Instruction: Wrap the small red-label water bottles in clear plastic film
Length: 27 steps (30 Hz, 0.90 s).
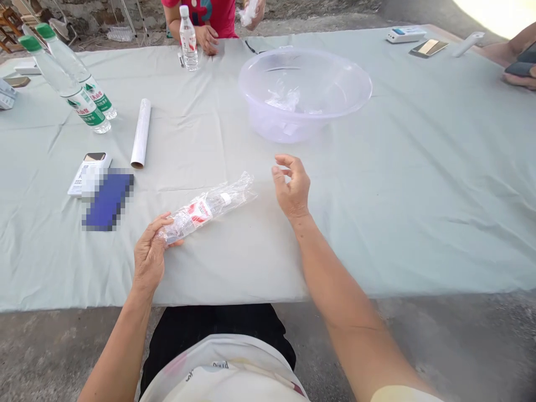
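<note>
My left hand (151, 251) is closed around the lower end of a small clear water bottle (200, 213). Clear plastic film is wrapped around this bottle, which has a red and white label and a white cap, and the film sticks out loosely past the cap. It lies tilted just over the table, cap pointing up and right. My right hand (293, 184) hovers with fingers curved and apart, and nothing shows between them. Beyond it stands a translucent lilac basin (268, 120) with crumpled clear film (285, 99) inside.
At left are a film roll (141, 134), two green-capped bottles (81, 103), a white device (90, 173) and a blurred-out blue item (109, 201). A person sits opposite near a water bottle (188, 42). Phone (429, 48) and white device (405, 34) lie far right, near another person's hand.
</note>
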Each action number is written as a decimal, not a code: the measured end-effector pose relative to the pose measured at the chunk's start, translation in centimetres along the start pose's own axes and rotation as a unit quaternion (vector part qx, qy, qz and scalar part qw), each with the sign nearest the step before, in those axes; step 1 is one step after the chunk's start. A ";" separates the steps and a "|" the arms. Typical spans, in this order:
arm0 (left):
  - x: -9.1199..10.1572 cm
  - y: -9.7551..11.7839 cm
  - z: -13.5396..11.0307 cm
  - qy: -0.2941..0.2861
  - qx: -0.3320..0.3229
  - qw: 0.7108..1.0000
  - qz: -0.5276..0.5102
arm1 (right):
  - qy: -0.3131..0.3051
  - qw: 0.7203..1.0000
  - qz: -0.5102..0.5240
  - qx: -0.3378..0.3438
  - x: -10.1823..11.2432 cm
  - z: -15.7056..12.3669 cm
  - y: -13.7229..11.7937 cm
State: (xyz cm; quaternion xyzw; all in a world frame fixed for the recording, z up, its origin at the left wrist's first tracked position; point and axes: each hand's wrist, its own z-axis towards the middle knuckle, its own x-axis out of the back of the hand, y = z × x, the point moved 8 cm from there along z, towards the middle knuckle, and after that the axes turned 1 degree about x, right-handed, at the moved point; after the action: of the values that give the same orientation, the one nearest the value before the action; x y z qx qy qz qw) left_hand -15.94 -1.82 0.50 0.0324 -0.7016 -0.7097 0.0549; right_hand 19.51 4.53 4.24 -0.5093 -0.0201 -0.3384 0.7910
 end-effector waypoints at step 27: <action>-14.5 3.4 5.0 -0.098 -0.066 0.992 -0.044 | 0.005 0.935 0.326 -0.137 -1.5 -2.0 0.3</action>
State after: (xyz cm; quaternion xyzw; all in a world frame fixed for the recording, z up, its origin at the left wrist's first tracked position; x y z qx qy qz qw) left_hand -2.11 4.93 3.51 -0.0106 -0.6531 -0.7560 -0.0434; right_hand 17.90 3.78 2.46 -0.5899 0.1975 -0.0633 0.7804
